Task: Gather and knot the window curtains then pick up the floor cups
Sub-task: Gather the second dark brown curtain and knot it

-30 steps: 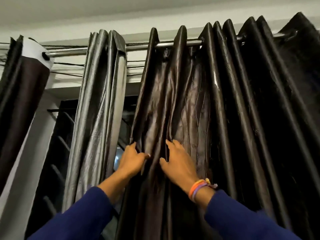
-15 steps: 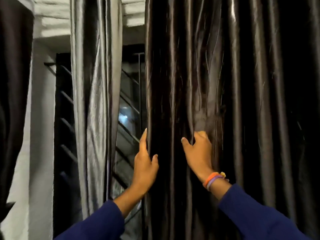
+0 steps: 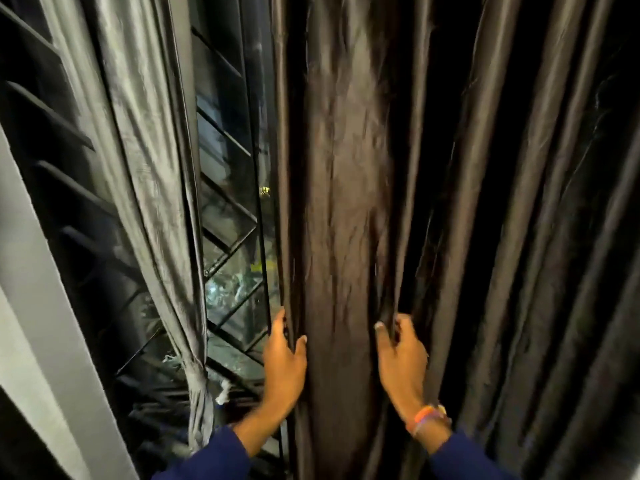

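Observation:
A dark brown satin curtain [image 3: 346,168] hangs in deep folds over the middle and right of the view. My left hand [image 3: 284,362] grips its left edge, fingers wrapped behind the cloth and thumb in front. My right hand [image 3: 401,358], with coloured bands on the wrist, pinches a fold a little to the right. A wide flat panel of the curtain is stretched between the two hands. A grey curtain [image 3: 149,168] hangs to the left, drawn in and knotted low down [image 3: 197,379]. No cups are in view.
Between the two curtains shows a louvred glass window [image 3: 228,258] with a dark metal grille. A pale wall [image 3: 31,306] runs down the left edge. The floor is out of view.
The view has tilted down from the curtain rod to the lower curtain. Both hands have slid down the brown curtain and moved apart, from resting on it to gripping its folds.

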